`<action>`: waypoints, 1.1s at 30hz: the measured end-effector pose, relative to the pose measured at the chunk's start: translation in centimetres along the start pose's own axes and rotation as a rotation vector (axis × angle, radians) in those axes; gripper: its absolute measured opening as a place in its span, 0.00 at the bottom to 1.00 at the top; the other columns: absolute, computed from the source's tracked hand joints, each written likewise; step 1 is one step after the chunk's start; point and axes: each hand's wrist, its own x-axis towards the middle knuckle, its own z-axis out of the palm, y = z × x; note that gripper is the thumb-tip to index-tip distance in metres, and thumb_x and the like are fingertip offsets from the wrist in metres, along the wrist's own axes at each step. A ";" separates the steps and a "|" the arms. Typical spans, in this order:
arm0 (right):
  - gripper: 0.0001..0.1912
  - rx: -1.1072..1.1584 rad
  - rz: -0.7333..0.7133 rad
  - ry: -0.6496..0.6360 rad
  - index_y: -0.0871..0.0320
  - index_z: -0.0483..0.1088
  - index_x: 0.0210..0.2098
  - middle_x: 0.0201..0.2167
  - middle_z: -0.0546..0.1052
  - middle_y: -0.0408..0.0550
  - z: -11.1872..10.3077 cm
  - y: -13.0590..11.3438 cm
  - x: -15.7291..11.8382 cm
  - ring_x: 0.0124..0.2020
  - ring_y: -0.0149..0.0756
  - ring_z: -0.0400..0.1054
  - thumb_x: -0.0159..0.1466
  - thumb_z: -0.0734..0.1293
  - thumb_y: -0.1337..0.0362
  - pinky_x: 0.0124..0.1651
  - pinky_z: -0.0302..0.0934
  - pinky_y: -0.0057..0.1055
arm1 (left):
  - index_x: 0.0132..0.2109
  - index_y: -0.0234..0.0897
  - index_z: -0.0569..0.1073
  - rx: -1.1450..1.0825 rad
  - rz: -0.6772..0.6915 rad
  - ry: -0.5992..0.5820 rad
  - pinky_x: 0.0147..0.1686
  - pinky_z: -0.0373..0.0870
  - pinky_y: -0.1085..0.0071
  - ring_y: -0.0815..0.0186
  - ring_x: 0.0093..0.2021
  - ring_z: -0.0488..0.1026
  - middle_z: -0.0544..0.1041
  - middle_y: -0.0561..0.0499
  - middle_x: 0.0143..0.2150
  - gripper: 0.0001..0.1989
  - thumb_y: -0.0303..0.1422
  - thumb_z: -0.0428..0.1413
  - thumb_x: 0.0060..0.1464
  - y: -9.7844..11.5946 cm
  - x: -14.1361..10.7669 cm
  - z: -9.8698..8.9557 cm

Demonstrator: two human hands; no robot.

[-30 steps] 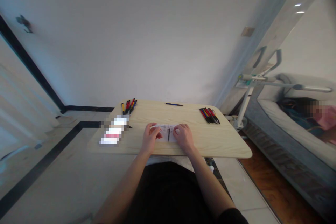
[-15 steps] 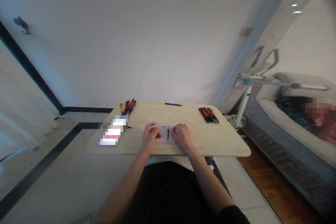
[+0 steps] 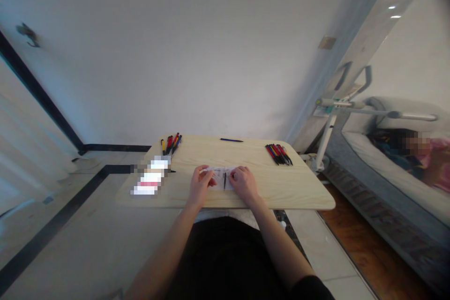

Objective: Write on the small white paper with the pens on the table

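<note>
A small white sheet with printed marks (image 3: pixel 220 179), perhaps paper or a thin packet, lies near the front middle of the table. Upright across it is a slim dark stick-like piece (image 3: pixel 225 180), too small to name surely. My left hand (image 3: pixel 200 186) has its curled fingers and thumb on the sheet's left edge. Bent fingers of my right hand (image 3: pixel 243 183) grip the right edge, beside the dark piece; the fingertips are partly hidden.
On the pale wooden table (image 3: pixel 288 192) are a row of coloured pens (image 3: pixel 279 154) at right, several pens (image 3: pixel 171 144) at back left, and one blue pen (image 3: pixel 231 140) at the back. A blurred-out bright object (image 3: pixel 152 177) lies left. A person (image 3: pixel 429 154) is on the sofa.
Both hands stay on the sheet almost unmoved. The whole view has shifted very slightly.
</note>
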 end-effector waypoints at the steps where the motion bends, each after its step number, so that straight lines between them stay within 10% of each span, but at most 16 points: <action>1: 0.04 0.005 -0.002 0.003 0.57 0.70 0.28 0.29 0.71 0.47 0.0 0.0 0.0 0.36 0.35 0.62 0.56 0.64 0.66 0.39 0.54 0.28 | 0.42 0.38 0.62 -0.001 -0.001 -0.001 0.23 0.63 0.76 0.73 0.20 0.67 0.71 0.55 0.27 0.19 0.38 0.57 0.44 0.0 0.0 0.0; 33: 0.05 0.171 0.113 0.031 0.58 0.71 0.31 0.28 0.72 0.47 -0.2 0.6 0.0 0.34 0.35 0.64 0.56 0.63 0.67 0.38 0.55 0.28 | 0.47 0.33 0.66 0.136 0.123 0.052 0.26 0.65 0.73 0.72 0.23 0.66 0.70 0.52 0.26 0.21 0.37 0.55 0.45 1.7 1.1 0.5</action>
